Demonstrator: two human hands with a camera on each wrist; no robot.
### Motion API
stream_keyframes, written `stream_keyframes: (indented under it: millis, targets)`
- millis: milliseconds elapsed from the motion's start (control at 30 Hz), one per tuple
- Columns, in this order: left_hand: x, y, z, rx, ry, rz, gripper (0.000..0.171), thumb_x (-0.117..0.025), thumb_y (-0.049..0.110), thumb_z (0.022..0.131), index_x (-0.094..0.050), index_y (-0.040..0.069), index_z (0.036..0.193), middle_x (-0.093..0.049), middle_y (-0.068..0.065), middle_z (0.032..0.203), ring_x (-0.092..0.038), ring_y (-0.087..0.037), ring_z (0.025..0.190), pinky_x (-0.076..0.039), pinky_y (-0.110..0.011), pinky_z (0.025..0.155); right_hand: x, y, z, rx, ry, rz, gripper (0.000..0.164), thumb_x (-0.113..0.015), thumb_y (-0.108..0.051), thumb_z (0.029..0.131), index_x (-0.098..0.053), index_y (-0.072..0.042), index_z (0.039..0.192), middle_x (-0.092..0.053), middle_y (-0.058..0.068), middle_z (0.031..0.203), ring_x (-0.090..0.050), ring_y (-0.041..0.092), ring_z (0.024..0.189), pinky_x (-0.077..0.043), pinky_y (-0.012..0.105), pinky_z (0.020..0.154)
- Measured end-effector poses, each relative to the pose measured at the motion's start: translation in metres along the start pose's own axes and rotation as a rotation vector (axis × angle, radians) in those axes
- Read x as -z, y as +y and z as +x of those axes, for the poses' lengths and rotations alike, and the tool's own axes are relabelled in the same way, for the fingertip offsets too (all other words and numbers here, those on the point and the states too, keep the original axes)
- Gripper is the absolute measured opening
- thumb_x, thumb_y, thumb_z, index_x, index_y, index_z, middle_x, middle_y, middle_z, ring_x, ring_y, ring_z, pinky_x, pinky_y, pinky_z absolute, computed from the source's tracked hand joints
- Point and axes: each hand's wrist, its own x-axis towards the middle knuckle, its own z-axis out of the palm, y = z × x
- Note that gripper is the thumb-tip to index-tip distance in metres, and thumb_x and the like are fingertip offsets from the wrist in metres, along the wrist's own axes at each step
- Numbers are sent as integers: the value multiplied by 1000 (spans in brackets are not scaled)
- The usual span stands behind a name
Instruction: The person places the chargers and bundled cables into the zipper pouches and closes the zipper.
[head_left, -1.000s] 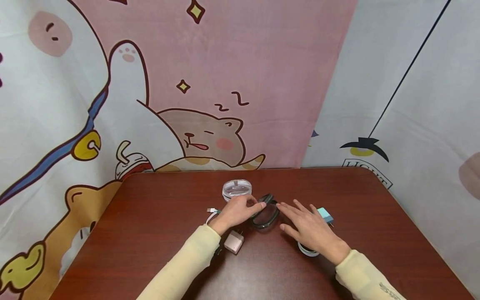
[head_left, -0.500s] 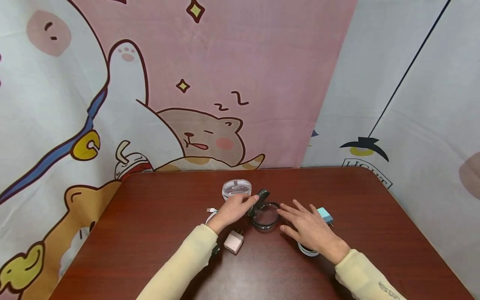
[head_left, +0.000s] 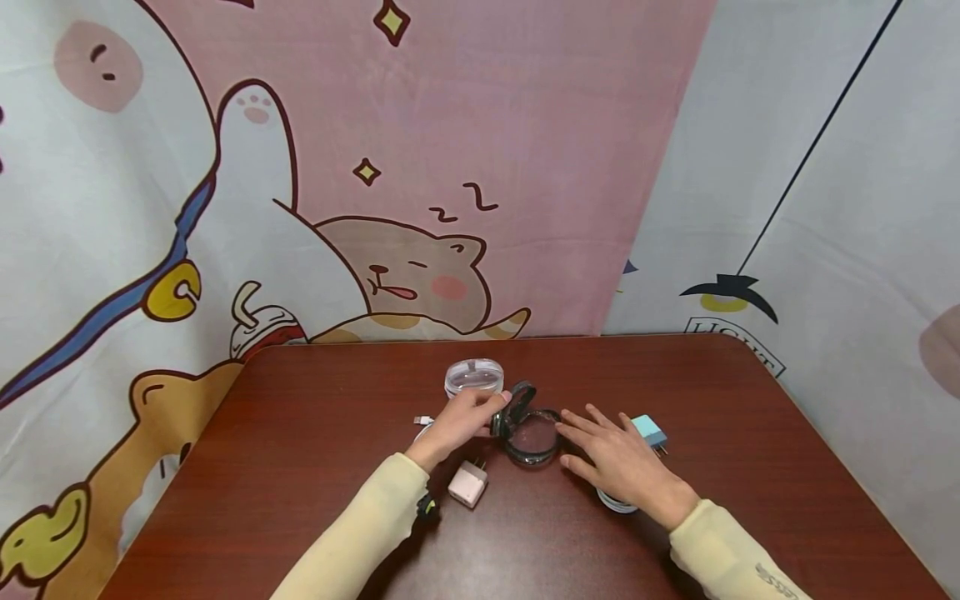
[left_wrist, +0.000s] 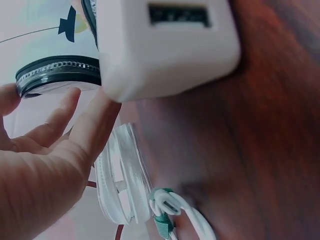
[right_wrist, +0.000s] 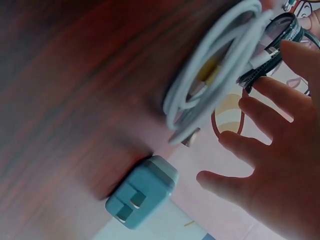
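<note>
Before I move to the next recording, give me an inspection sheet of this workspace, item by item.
Surface: glossy reddish-brown table.
Job's things: round transparent case with black zippered rim, its lid raised.
Clutter: oval clear plastic case; white cube-shaped plug charger; pale-blue plug charger.
Hands: left hand holds the round case at its raised lid; right hand spread beside its rim, contact unclear.
Cables: coiled white cable by the right hand; white cable with green tie by the left.
Surroundings: pink-and-white cartoon-print cloth behind the table.

The left hand holds a black-rimmed case; a white charger before the hand, clear case and cable beyond.
</note>
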Motion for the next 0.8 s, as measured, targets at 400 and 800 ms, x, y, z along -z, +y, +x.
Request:
stream_keyframes:
  millis: [400,800]
  targets:
    - [1,3,-5,-16,54,183,42,-63,46,101,-76,8,112,-71,-4,101,-63,-12,78,-54,-29,72,15,1,-8,17,69,45,57,-66,-41,102,-56,-13,150,-47,12,158,-41,44,145,-35,74,107]
    - [2,3,-8,-39,85,284,39,-65,48,99,-77,13,111,-71,4,96,-60,-12,80,-51,-30,73,23,23,-34,93,165,-28,46,-78,-28,93,-70,-7,134,-63,14,141,-60,38,128,-52,58,98]
